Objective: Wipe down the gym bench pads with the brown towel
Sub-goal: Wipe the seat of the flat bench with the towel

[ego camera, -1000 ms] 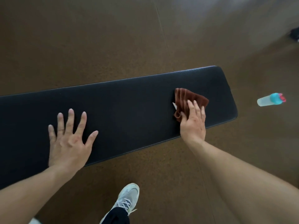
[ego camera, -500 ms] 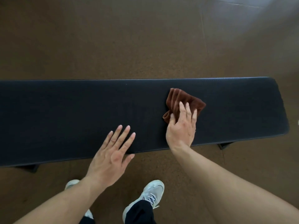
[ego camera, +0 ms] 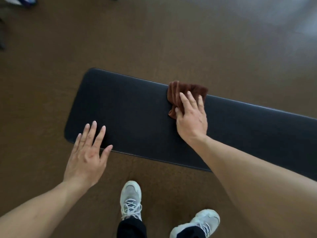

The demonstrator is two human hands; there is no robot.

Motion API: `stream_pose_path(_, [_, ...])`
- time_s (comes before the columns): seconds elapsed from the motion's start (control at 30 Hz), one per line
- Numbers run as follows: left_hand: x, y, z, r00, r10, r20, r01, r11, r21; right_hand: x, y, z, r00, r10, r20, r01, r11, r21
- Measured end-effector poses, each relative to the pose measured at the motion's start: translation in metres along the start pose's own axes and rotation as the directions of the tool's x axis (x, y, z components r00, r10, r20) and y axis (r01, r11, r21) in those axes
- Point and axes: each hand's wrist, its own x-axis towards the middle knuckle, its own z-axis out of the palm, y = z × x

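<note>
Where ribbed towel (ego camera: pixel 187 91) bunches — smooth pad (ego camera: pixel 137 117).

- The pad (ego camera: pixel 137 114) is long, black and smooth, with rounded corners; it runs slantwise from the left out past the right edge of view.
- My towel (ego camera: pixel 185 91), brown and bunched in folds, lies on the pad at its far edge and hangs a little over it.
- My right hand (ego camera: pixel 192 117) presses on the towel's near part, fingers straight.
- My left hand (ego camera: pixel 87 152) is at the pad's near left corner, fingers spread and straight; I cannot tell whether it touches.
- The floor (ego camera: pixel 154 40) is brown and speckled, paler at the far right.
- My two pale sneakers (ego camera: pixel 131 198) stand on the floor just beside the pad's near edge.
</note>
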Motion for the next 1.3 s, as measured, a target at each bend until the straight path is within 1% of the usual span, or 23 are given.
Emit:
stream_pose_path(0.07, [-0.007,-0.035,-0.012,0.992,-0.120,-0.031,0.118,0.992,-0.047,0.001,-0.065,0.032,0.980,-0.178,0.091,0.182,0.983,-0.035])
stream_pose_path(0.13, [-0.010,-0.055,-0.018,0.981,-0.189,-0.030,0.186,0.979,-0.085,-0.001,-0.112,0.053,0.932,-0.319,0.172,0.333,0.941,-0.061])
stream_pose_path(0.23, [-0.018,-0.086,-0.022,0.957,-0.288,-0.020,0.282,0.948,-0.150,-0.024,-0.163,0.085,0.810,-0.520,0.271,0.556,0.828,-0.072])
stream_pose_path(0.3, [-0.022,-0.101,-0.020,0.949,-0.316,-0.009,0.309,0.932,-0.192,-0.048,-0.179,0.104,0.696,-0.642,0.322,0.693,0.717,-0.069])
stream_pose_path(0.4, [-0.023,-0.111,-0.019,0.952,-0.307,0.012,0.301,0.925,-0.232,-0.059,-0.180,0.117,0.564,-0.717,0.411,0.807,0.584,-0.088])
stream_pose_path(0.47, [-0.017,-0.115,-0.024,0.956,-0.294,0.014,0.287,0.921,-0.265,-0.045,-0.181,0.111,0.469,-0.753,0.462,0.872,0.478,-0.107])
stream_pose_path(0.5, [-0.010,-0.116,-0.029,0.961,-0.278,0.008,0.268,0.918,-0.292,-0.032,-0.182,0.107,0.439,-0.768,0.467,0.893,0.431,-0.130])
stream_pose_path(0.53, [-0.002,-0.115,-0.033,0.966,-0.257,0.002,0.245,0.917,-0.314,-0.014,-0.183,0.107,0.447,-0.769,0.458,0.891,0.427,-0.152])
stream_pose_path(0.57, [0.006,-0.115,-0.038,0.970,-0.241,-0.004,0.226,0.915,-0.334,0.004,-0.188,0.108,0.509,-0.752,0.420,0.858,0.483,-0.175])
stream_pose_path(0.6, [0.014,-0.116,-0.041,0.974,-0.226,-0.019,0.205,0.914,-0.349,0.023,-0.194,0.109,0.616,-0.708,0.345,0.784,0.591,-0.188])
stream_pose_path(0.67, [0.028,-0.117,-0.046,0.978,-0.209,-0.028,0.185,0.913,-0.364,0.054,-0.213,0.110,0.825,-0.529,0.201,0.558,0.820,-0.132])
stream_pose_path(0.7, [0.034,-0.117,-0.048,0.979,-0.202,-0.028,0.178,0.914,-0.366,0.065,-0.222,0.111,0.887,-0.427,0.177,0.447,0.890,-0.092])
stream_pose_path(0.73, [0.036,-0.118,-0.048,0.980,-0.199,-0.020,0.178,0.914,-0.366,0.068,-0.227,0.114,0.920,-0.357,0.162,0.372,0.925,-0.074])
stream_pose_path(0.77, [0.037,-0.118,-0.050,0.980,-0.196,-0.027,0.173,0.912,-0.372,0.066,-0.232,0.116,0.933,-0.332,0.137,0.344,0.935,-0.081])
stream_pose_path(0.83, [0.034,-0.119,-0.050,0.979,-0.195,-0.061,0.157,0.910,-0.384,0.049,-0.237,0.120,0.924,-0.375,0.072,0.380,0.920,-0.092])
stream_pose_path(0.9, [0.027,-0.122,-0.050,0.976,-0.202,-0.085,0.156,0.912,-0.380,0.022,-0.231,0.127,0.878,-0.474,0.072,0.479,0.874,-0.083])
stream_pose_path(0.97, [0.022,-0.124,-0.048,0.971,-0.217,-0.101,0.170,0.921,-0.350,-0.013,-0.216,0.131,0.785,-0.610,0.106,0.619,0.780,-0.094])
stream_pose_path(1.03, [0.016,-0.131,-0.051,0.964,-0.254,-0.079,0.218,0.925,-0.311,-0.055,-0.203,0.139,0.652,-0.730,0.205,0.755,0.650,-0.090])
stream_pose_path(1.1, [0.017,-0.119,-0.054,0.967,-0.253,-0.008,0.243,0.938,-0.248,-0.081,-0.176,0.133,0.582,-0.756,0.299,0.806,0.585,-0.090])
stream_pose_path(1.13, [0.016,-0.115,-0.057,0.972,-0.235,0.008,0.232,0.950,-0.208,-0.088,-0.168,0.132,0.576,-0.750,0.325,0.808,0.582,-0.089])
stream_pose_path(1.17, [0.019,-0.096,-0.055,0.981,-0.192,0.014,0.192,0.966,-0.175,-0.089,-0.147,0.124,0.596,-0.738,0.317,0.794,0.600,-0.099])
stream_pose_path(1.23, [0.026,-0.060,-0.054,0.992,-0.128,0.015,0.129,0.982,-0.136,-0.082,-0.119,0.107,0.645,-0.704,0.296,0.754,0.649,-0.099])
stream_pose_path(1.3, [0.038,-0.017,-0.050,0.995,-0.102,0.007,0.102,0.986,-0.134,-0.067,-0.090,0.082,0.721,-0.647,0.248,0.683,0.725,-0.096])
